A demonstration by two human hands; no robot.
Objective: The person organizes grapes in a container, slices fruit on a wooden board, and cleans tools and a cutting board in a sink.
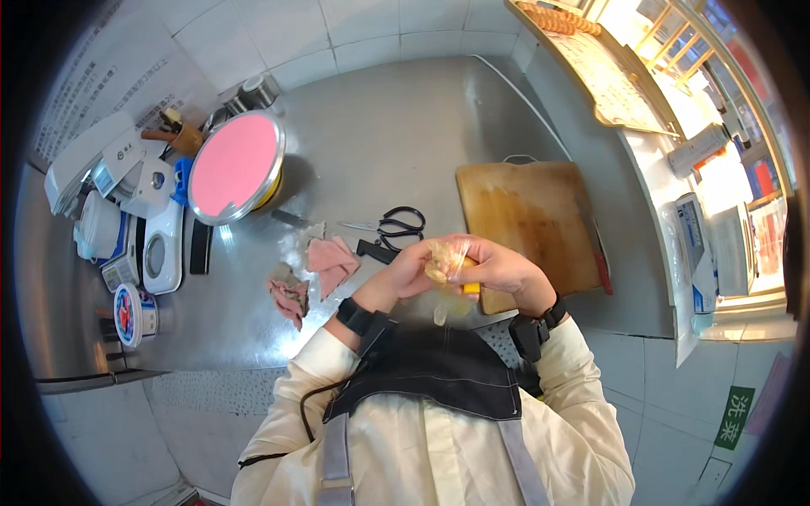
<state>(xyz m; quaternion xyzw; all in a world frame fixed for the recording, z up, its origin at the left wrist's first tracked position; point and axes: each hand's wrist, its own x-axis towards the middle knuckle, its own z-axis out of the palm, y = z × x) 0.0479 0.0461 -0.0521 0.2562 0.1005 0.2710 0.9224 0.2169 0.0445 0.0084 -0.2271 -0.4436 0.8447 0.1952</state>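
Observation:
In front of my apron, both hands meet around a crinkled clear plastic bag with something tan-yellow inside; what it is, I cannot make out. My left hand grips the bag from the left, fingers curled. From the other side my right hand closes on it, thumb pressed against it. A small bright yellow piece shows under the right thumb, and loose plastic hangs below. Just beyond my left hand lie black-handled scissors and a black handle. Pink cloths rest left of them.
A wooden cutting board lies right of my hands on the steel table. A pink-topped round stand is at the left, near a white scale and a tub. A tray sits on the right ledge.

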